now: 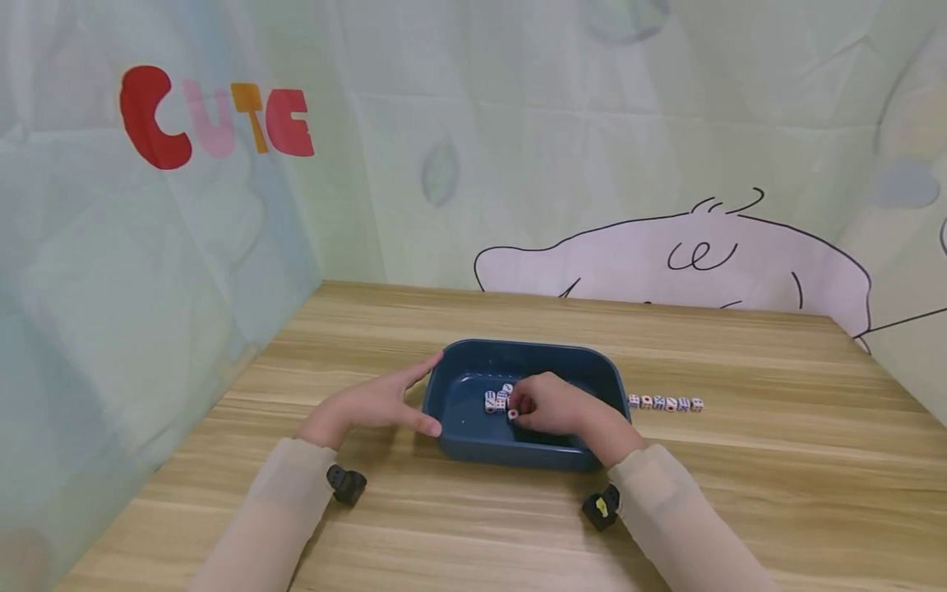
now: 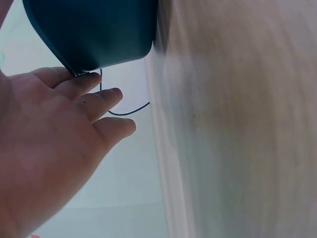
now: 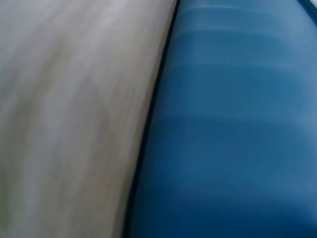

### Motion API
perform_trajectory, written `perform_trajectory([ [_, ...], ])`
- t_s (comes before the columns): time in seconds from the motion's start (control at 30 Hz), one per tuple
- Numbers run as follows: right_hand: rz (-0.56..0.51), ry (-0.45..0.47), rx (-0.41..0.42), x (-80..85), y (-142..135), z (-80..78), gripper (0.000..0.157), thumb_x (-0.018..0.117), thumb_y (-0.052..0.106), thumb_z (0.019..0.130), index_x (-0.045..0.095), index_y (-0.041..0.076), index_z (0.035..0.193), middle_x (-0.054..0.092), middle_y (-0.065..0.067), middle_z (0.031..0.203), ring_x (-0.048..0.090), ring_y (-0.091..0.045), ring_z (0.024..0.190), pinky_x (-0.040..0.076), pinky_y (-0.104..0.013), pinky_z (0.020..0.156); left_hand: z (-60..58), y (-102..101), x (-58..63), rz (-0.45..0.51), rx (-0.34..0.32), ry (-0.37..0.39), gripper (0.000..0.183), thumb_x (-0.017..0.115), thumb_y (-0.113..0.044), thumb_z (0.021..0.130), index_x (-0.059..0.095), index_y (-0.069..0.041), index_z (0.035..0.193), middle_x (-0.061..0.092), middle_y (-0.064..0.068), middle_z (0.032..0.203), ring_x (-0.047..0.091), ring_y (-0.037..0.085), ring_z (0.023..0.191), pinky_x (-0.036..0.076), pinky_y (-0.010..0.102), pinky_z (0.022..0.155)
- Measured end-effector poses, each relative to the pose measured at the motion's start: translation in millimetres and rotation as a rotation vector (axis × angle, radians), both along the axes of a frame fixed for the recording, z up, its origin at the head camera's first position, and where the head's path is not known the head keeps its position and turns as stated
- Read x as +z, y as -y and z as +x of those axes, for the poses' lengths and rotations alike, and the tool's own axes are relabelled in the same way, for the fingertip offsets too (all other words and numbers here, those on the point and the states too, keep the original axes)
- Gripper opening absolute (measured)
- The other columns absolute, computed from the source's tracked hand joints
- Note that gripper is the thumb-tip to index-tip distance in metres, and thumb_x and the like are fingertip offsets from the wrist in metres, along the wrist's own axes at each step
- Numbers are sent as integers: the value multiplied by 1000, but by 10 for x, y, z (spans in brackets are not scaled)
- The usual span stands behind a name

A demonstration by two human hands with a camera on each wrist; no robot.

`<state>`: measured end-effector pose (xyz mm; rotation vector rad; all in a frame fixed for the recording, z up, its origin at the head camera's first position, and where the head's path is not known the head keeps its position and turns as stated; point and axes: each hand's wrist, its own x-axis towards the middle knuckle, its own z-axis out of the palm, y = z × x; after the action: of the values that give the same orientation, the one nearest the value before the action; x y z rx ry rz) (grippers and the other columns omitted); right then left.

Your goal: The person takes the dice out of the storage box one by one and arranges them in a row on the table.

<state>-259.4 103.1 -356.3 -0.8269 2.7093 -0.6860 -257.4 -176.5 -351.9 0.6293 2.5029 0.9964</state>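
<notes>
A dark blue tray point(image 1: 459, 450) sits on the table. My left hand point(image 1: 381, 403) spans its left end with the thumb near the front corner and the fingers stretched toward the back one; in the left wrist view, straight fingertips touch under the rim. Inside the tray lies a small cluster of white dice point(image 1: 495, 402) with red and blue pips. My right hand point(image 1: 553, 403) reaches over the right wall and pinches a die point(image 1: 513, 414) beside the cluster, its curled fingers partly covering the dice there. The right wrist view shows just the tray's blue surface point(image 3: 228, 148) and tabletop.
Several dice point(image 1: 671, 404) stand in a straight row on the wooden table point(image 1: 777, 460), just right of the tray. Printed cloth point(image 1: 414, 123) hangs behind and at the left of the table. Each wrist wears a small black camera point(image 1: 346, 485).
</notes>
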Motion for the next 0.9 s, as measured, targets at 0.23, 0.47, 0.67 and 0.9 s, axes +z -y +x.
perform_trajectory([
  [0.23,-30,-5,-6,-26,-18,-21,9,66,8,88,69,8,96,61,2,80,53,-12,73,47,-26,66,-2,7,-9,-1,5,2,113,81,-45,73,10,-19,157,15,14,160,15,37,146,18,60,114],
  [0.47,-78,-11,3,-24,-46,-16,12,66,7,88,69,6,100,64,-1,85,56,-13,77,50,-28,71,-1,13,-11,9,6,11,112,81,-44,73,9,-21,157,14,13,161,13,36,147,17,60,114],
  [0.67,-104,-32,1,-15,-76,-17,12,66,6,87,68,6,99,64,0,84,56,-12,77,50,-27,71,-10,7,-14,16,-7,8,113,81,-44,74,9,-20,157,13,12,161,13,35,147,17,60,114],
  [0.9,-134,-42,0,8,-100,-24,11,66,7,88,68,5,98,64,-1,84,56,-12,76,51,-27,71,1,8,1,13,0,6,112,80,-44,74,8,-20,157,13,12,161,12,35,147,17,59,114],
])
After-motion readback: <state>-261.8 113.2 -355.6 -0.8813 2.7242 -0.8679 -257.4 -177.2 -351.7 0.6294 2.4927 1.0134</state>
